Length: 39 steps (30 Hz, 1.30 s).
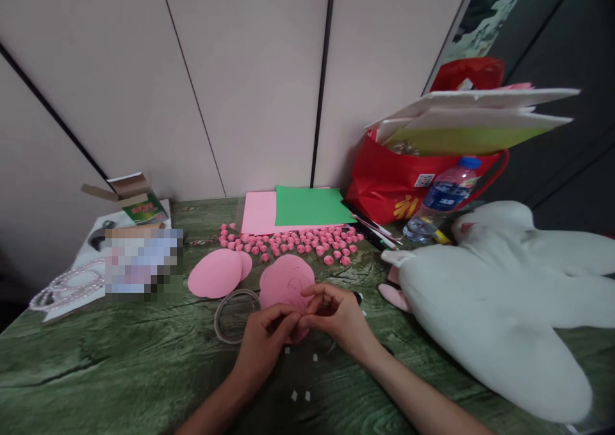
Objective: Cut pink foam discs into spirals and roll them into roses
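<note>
My left hand [270, 334] and my right hand [336, 313] meet at the fingertips, both pinching a small piece of pink paper that the fingers mostly hide. Just behind and beneath them lies a stack of scallop-edged pink paper cutouts [284, 275], with curved cut lines on the top one. To its left are more rounded pink paper pieces [216, 273] and a roll of clear tape [218, 326]. Farther back, many small rolled pink paper roses [300, 248] spread in a band across the table.
Green sheets [312, 205] and pink sheets [257, 212] lie by the wall. A red bag [379, 179], a water bottle [444, 195] and a big white plush toy [490, 294] occupy the right. At left are an open box [144, 209] and bead strings [72, 284]. White bits [307, 396] lie in front.
</note>
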Each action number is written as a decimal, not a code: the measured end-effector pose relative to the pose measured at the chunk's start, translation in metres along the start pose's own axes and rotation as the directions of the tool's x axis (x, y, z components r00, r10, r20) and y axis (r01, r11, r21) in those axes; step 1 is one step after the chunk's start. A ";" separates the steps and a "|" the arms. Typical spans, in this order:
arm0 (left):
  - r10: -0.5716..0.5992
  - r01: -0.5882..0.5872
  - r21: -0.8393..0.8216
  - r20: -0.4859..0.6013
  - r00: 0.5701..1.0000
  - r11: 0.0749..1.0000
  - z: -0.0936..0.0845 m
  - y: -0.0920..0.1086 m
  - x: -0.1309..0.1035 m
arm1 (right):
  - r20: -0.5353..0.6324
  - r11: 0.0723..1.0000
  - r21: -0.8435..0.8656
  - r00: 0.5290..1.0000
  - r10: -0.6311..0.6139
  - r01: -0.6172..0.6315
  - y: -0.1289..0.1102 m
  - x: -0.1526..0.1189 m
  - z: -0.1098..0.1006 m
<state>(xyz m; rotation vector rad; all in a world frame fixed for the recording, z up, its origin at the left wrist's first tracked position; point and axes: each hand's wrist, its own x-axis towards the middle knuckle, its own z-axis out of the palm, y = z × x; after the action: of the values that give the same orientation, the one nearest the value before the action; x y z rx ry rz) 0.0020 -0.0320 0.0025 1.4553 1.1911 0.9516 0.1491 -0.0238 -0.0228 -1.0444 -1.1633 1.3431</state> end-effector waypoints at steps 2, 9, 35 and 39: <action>0.027 -0.028 0.037 0.014 1.000 0.999 -0.001 0.000 0.000 | 0.010 1.000 -0.027 1.000 -0.005 0.006 -0.001 0.000 0.000; 0.103 -0.110 0.055 0.108 0.989 0.992 -0.002 -0.002 0.000 | 0.069 0.995 -0.101 0.998 -0.009 0.016 -0.001 0.000 -0.002; 0.002 0.061 -0.115 0.481 0.877 0.991 -0.008 -0.008 -0.001 | 0.460 0.622 -0.546 0.821 -0.338 0.561 -0.002 -0.015 -0.001; 0.038 -0.030 -0.030 0.314 0.949 0.999 -0.003 -0.006 -0.003 | 0.323 0.719 -0.466 0.856 -0.404 0.515 -0.001 -0.012 -0.002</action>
<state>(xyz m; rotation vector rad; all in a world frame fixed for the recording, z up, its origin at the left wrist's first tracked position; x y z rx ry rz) -0.0024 -0.0341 -0.0024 1.5449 0.9187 0.7200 0.1522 -0.0354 -0.0226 -0.9135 -1.8894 0.7311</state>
